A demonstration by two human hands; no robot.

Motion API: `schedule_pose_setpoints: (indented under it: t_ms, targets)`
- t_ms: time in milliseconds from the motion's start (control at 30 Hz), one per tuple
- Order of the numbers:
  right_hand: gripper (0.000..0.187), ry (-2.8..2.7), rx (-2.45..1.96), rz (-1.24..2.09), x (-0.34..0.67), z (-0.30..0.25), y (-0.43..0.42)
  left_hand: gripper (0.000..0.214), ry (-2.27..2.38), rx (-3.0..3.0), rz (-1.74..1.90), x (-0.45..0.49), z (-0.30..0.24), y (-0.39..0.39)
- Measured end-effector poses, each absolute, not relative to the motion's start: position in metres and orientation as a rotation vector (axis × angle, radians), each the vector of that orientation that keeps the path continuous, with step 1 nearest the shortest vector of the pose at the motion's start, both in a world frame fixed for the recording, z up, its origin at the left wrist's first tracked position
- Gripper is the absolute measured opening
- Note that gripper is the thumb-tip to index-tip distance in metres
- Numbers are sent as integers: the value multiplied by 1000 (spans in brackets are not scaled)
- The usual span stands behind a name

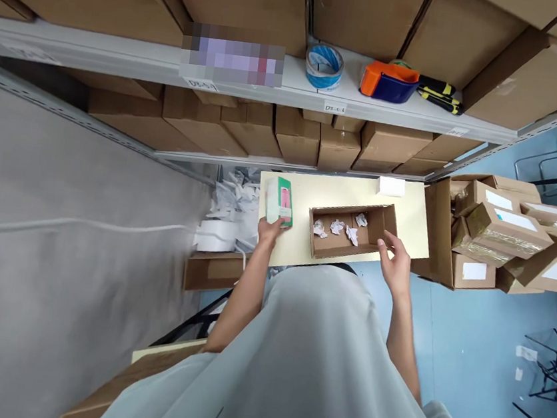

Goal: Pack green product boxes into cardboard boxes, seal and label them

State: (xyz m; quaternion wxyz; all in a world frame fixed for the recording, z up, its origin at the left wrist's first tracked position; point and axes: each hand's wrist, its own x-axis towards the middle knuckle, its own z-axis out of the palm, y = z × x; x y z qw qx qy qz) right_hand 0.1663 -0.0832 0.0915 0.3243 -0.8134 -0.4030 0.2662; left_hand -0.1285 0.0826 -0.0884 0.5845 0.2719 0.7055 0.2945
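Left hand (270, 231) is closed on the near end of a box (279, 201), thumb on the right and fingers on the left. This box is slim and upright-looking, white along its left side, green on the face turned right, with a pink picture and a pale label low on that face. Its long axis runs away from the person, the far end leaning slightly left. It is at the left end of the cream table (303, 188), left of an open carton (349, 249) and apart from it.

The carton is plain brown, a long rectangle with its open top facing up. Its long axis runs left to right, the right end a little farther from the person. 4 crumpled papers (352, 235) lie spread over its floor, white with faint marks.

Right hand (395, 266) is at the carton's right end, thumb and fingers spread apart; whether they touch the rim I cannot tell. Beyond the carton, near the table's far edge, sits 1 white block (390, 186).
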Motion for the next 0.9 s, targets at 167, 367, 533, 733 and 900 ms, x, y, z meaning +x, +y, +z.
schedule_pose_setpoints:
  t_ms: [167,367,533,733,900]
  targets:
    - [69,-1126,-2050,835,174,92,-62,29,1485,379,729,-145,-62,65]
    - [64,-1206,-1777,1082,175,101,-30,47,1369,442,886,-159,2,30]
    - [87,-1272,-1547,1134,173,115,-2,70,1317,680,723,-160,64,11]
    - [89,-1280,-1414,1258,200,110,16,80,1208,705,406,-123,86,7]
    - [84,-1055,-1516,1265,220,92,-8,83,1325,743,553,-59,78,-3]
